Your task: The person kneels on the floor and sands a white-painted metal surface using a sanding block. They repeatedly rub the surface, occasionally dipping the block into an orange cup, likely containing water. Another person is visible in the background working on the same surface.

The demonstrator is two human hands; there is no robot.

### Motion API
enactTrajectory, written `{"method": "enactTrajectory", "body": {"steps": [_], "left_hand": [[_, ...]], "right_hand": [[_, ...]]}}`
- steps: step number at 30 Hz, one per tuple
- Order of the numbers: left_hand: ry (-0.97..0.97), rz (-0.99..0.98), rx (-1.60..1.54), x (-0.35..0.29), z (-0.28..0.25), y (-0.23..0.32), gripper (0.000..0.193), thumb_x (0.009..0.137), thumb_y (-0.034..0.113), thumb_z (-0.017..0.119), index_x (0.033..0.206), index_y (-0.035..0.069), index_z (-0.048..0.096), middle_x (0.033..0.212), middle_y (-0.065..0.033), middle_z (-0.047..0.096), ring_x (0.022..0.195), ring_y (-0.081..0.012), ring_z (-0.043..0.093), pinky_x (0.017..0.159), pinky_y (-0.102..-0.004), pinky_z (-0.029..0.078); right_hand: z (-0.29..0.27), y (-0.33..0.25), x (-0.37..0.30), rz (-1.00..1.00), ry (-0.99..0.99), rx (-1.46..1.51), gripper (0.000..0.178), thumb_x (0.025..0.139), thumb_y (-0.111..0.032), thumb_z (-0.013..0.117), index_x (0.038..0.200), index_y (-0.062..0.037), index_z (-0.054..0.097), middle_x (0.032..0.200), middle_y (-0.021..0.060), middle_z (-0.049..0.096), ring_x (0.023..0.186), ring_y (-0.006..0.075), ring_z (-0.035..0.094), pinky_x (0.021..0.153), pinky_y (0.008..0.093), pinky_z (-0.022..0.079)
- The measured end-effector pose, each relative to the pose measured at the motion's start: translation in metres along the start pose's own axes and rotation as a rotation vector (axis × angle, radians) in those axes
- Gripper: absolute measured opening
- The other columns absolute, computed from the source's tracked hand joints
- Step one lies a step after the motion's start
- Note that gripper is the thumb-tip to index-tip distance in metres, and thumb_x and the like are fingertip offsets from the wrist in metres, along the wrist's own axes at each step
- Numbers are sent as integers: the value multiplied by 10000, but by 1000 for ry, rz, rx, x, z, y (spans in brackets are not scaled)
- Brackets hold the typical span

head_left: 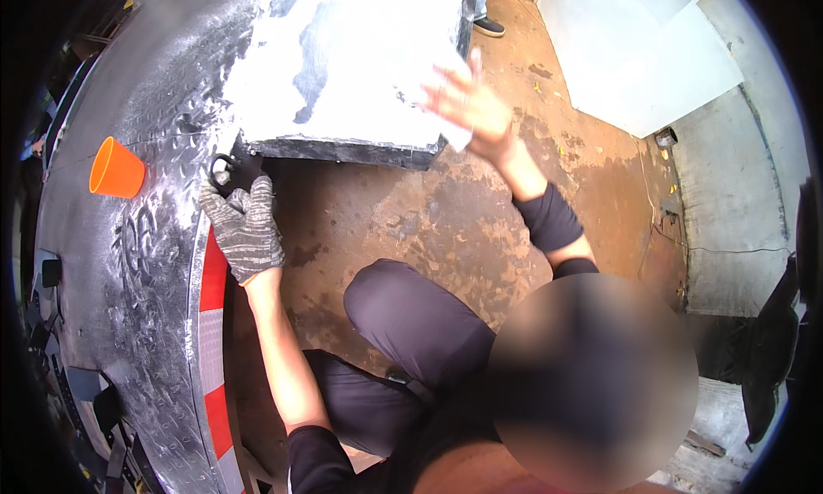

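My left hand (246, 233), in a grey striped knit glove, is at the near left corner of a white-smeared dark panel (360, 74). Its thumb and curled fingers close around a black fitting (225, 175) with a loop shape; the fingertips are partly hidden. Bare and blurred by motion, my right hand (476, 113) is over the panel's right edge, fingers stretched out. A white piece (457, 136), perhaps paper or cloth, sticks out from under its palm; the kind cannot be made out.
An orange cup (117, 168) stands on the black textured metal surface (154, 263) at left. Red and silver reflective tape (214, 271) runs along its edge. Below the panel lies a stained brown floor (411, 211). White boards (634, 57) lean at far right; another person's shoe (489, 26) shows behind the panel.
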State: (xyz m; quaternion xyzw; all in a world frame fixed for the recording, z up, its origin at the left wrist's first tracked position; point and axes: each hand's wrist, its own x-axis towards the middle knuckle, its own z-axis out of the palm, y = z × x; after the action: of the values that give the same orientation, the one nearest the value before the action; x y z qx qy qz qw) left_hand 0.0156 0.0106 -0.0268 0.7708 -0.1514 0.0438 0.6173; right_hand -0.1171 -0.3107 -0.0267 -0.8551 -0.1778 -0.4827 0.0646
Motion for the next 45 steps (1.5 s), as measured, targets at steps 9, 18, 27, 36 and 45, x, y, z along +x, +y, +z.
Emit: {"method": "enactTrajectory", "body": {"steps": [9,18,27,36,45], "left_hand": [[60,236,-124,10,5,-22,634,879,42,705,1405,50,351,968,-76,624,650,-76,523,539,-220,406],[140,66,50,13,0,-23,765,820,148,808,1408,-36,354,1262,-160,549,1092,-198,562,927,-331,485],[168,168,80,11,-1,-23,666,850,111,768,1383,61,373,760,10,549,470,-45,411,408,-215,311],[215,135,107,4,5,-5,630,836,111,792,1347,31,433,767,32,510,552,-41,404,474,-201,327],[211,163,203,9,-1,-11,584,814,74,788,1304,-3,480,817,43,502,693,-58,442,656,-210,422]], "right_hand": [[-24,39,6,-73,-102,180,299,835,-99,748,1132,-136,755,1169,83,726,1302,316,559,1220,536,173],[-19,68,5,-195,-34,229,286,842,-105,738,1123,-159,753,1171,60,724,1262,302,596,1233,544,112],[-8,78,5,-303,53,277,293,866,-136,662,1138,-195,752,1161,-16,732,1267,249,595,1252,505,53],[-10,81,28,-329,132,197,245,841,-171,695,1074,-180,773,1110,-9,748,1228,225,624,1241,544,69],[-3,81,25,-255,184,331,205,818,-111,763,1021,-124,782,1042,23,764,1171,261,657,1213,528,220]]}}
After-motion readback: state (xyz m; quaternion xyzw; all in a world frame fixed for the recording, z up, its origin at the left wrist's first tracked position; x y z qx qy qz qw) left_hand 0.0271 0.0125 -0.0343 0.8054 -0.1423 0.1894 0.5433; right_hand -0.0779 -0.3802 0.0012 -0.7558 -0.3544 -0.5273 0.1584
